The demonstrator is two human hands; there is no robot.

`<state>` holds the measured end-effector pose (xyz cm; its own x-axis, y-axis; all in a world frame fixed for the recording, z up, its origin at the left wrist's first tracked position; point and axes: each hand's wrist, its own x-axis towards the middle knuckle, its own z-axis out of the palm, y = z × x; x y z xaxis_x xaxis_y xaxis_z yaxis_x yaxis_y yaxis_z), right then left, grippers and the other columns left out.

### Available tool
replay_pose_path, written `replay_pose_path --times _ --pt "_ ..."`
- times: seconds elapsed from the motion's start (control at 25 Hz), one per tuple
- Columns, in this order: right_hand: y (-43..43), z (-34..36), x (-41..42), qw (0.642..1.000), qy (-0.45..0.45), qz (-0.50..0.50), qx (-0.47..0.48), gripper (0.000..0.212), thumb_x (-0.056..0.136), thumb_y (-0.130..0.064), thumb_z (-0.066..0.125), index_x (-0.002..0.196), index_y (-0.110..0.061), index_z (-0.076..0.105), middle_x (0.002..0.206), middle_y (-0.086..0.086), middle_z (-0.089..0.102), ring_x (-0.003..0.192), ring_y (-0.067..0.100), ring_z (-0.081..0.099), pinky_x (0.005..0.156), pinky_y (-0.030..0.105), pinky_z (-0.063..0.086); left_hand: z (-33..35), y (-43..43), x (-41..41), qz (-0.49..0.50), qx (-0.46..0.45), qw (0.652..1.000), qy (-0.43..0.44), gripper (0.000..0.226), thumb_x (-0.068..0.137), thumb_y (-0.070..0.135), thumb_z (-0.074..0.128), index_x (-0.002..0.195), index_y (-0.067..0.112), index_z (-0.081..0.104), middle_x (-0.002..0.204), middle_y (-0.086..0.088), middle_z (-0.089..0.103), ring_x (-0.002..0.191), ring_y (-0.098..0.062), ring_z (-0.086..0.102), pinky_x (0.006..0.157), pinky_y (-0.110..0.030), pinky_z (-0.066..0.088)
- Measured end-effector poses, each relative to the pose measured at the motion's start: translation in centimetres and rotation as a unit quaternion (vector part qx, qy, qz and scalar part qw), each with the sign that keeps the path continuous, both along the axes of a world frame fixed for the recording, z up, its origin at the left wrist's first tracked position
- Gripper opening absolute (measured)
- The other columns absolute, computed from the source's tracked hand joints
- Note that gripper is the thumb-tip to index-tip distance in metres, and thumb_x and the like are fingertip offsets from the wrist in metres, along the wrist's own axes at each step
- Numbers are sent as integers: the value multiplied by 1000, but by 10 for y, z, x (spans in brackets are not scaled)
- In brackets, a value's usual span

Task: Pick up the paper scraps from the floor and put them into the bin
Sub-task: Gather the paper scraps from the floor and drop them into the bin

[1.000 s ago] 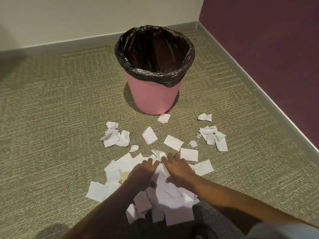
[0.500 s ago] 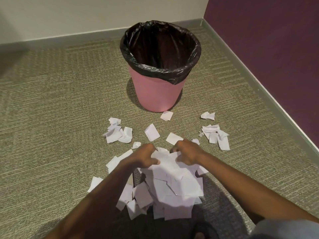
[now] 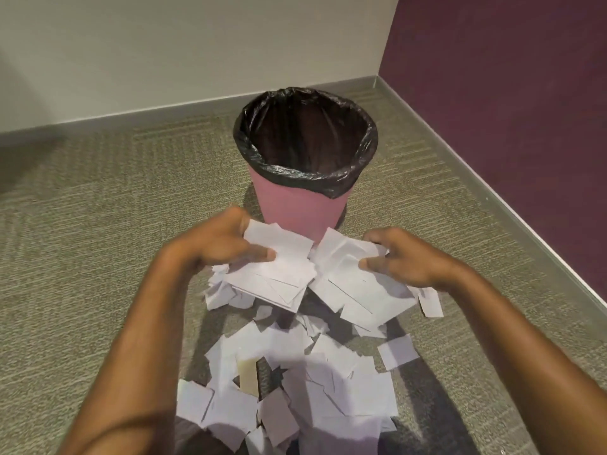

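A pink bin (image 3: 302, 208) with a black liner (image 3: 305, 178) stands on the carpet near the room's corner, its mouth wide and dark inside. My left hand (image 3: 213, 241) grips a bunch of white paper scraps (image 3: 279, 270) lifted above the floor, thumb on top. My right hand (image 3: 404, 257) grips a second bunch of scraps (image 3: 354, 284) beside it. Both bunches hang just in front of the bin's lower wall. Many more white scraps on the floor (image 3: 295, 389) lie below my forearms.
A cream wall with a grey baseboard (image 3: 131, 123) runs behind the bin. A purple wall (image 3: 509, 110) closes the right side, meeting it in a corner. Olive patterned carpet (image 3: 82, 241) spreads to the left.
Both hands closed round handfuls of scraps in the pile and lifted them off the floor toward the bin. The view tilted up and moved closer to the bin.
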<state>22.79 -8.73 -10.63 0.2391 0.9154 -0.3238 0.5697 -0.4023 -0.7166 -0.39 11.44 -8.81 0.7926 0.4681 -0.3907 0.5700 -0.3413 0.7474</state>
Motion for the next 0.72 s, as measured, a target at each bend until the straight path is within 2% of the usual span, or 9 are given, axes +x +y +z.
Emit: replay_pose_path --times 0.04,0.12,0.2,0.28,0.36,0.4,0.52,0.6,0.72 --pt "2 17 3 998 57 -25 28 6 91 -12 68 94 -8 66 88 4 71 78 21 71 63 32 54 21 6 -2 35 -3 999 -28 16 80 15 77 82 -1 72 79 -19 74 75 -40 70 68 -53 55" --pt "11 47 10 986 119 -76 90 10 90 -9 67 98 -4 66 88 10 75 74 23 74 58 32 57 52 16 2 119 23 987 -104 7 79 13 76 85 9 73 81 -10 76 78 -31 72 74 -50 57" --pt "27 68 19 968 131 -146 158 9 91 -8 66 99 -5 66 79 2 75 64 14 71 52 24 54 71 25 22 203 40 959 -195 14 80 12 76 94 10 72 87 -4 76 77 -20 73 67 -41 58" --pt "51 78 29 942 124 -236 203 11 92 -9 66 102 -8 67 84 -1 75 68 12 72 56 27 57 78 35 50 266 41 929 -256 24 80 8 76 102 6 69 94 -3 74 77 -17 71 58 -35 57" --pt "78 79 42 925 113 -309 190 13 91 -10 66 104 -7 66 96 6 74 79 20 72 67 36 59 73 49 84 314 46 914 -252 17 78 2 74 92 0 66 90 -8 71 69 -20 68 52 -32 54" --pt "91 79 47 922 112 -331 169 12 91 -9 66 103 -6 64 100 8 73 81 22 71 68 36 60 69 54 98 329 43 914 -234 15 77 0 73 87 -1 62 86 -11 68 63 -22 64 48 -30 53" --pt "122 79 50 919 148 -342 129 14 92 0 60 106 3 61 103 16 71 76 24 70 54 32 61 58 61 126 312 -8 932 -186 27 79 1 74 98 -12 61 84 -21 64 51 -22 60 39 -27 53" --pt "131 80 47 917 175 -335 127 10 93 4 55 101 9 59 96 21 69 78 31 72 55 34 62 57 62 131 277 -31 946 -166 32 83 9 75 101 -15 62 81 -23 65 52 -23 62 46 -30 58" --pt "133 77 47 912 194 -331 144 5 93 2 56 92 7 57 88 24 66 84 39 73 67 39 63 56 58 126 247 -4 953 -177 28 88 13 69 95 -14 66 74 -21 68 57 -26 65 57 -34 62"
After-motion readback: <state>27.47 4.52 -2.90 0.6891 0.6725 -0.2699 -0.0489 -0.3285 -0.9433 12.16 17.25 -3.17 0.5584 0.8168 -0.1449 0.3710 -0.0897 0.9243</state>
